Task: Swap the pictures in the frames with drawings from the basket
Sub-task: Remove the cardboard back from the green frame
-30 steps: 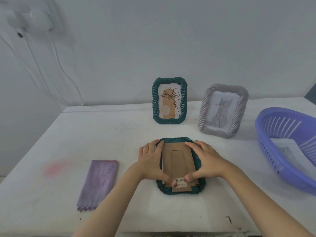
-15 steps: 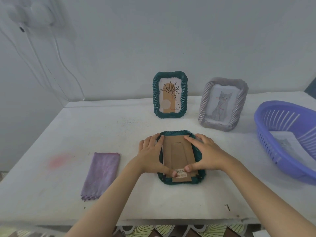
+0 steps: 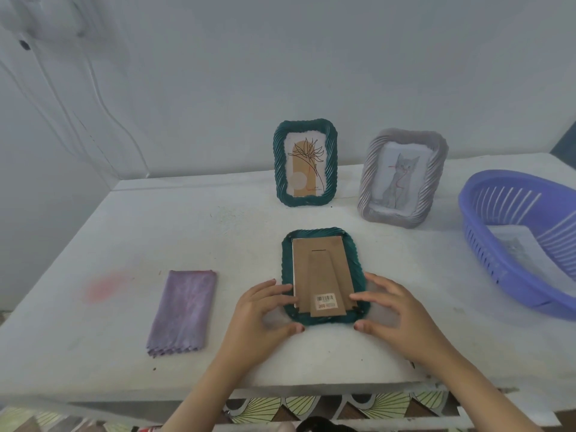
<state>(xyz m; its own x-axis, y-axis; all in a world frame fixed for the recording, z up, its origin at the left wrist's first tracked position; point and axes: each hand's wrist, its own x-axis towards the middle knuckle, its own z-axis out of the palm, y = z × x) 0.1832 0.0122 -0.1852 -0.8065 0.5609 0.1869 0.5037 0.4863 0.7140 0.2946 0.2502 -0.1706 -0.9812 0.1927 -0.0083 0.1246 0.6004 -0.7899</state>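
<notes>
A teal picture frame (image 3: 324, 234) lies face down on the white table, its brown cardboard backing (image 3: 321, 269) with a barcode sticker facing up. My left hand (image 3: 261, 313) touches the frame's lower left corner, fingers stretched along its left edge and thumb at its bottom edge. My right hand (image 3: 396, 310) mirrors it at the lower right corner, fingertips against the backing's right edge. Behind stand a second teal frame (image 3: 278, 169) with a flower picture and a grey frame (image 3: 369, 182) with a cat drawing. A purple basket (image 3: 486, 226) at the right holds a paper drawing (image 3: 517, 251).
A folded purple cloth (image 3: 184, 307) lies on the table left of my hands. The table's front edge (image 3: 280, 391) runs just below my wrists. White cables hang down the wall at the left.
Both hands have slid from on top of the backing down to the frame's lower corners, leaving the backing uncovered. The camera view has tipped down a little.
</notes>
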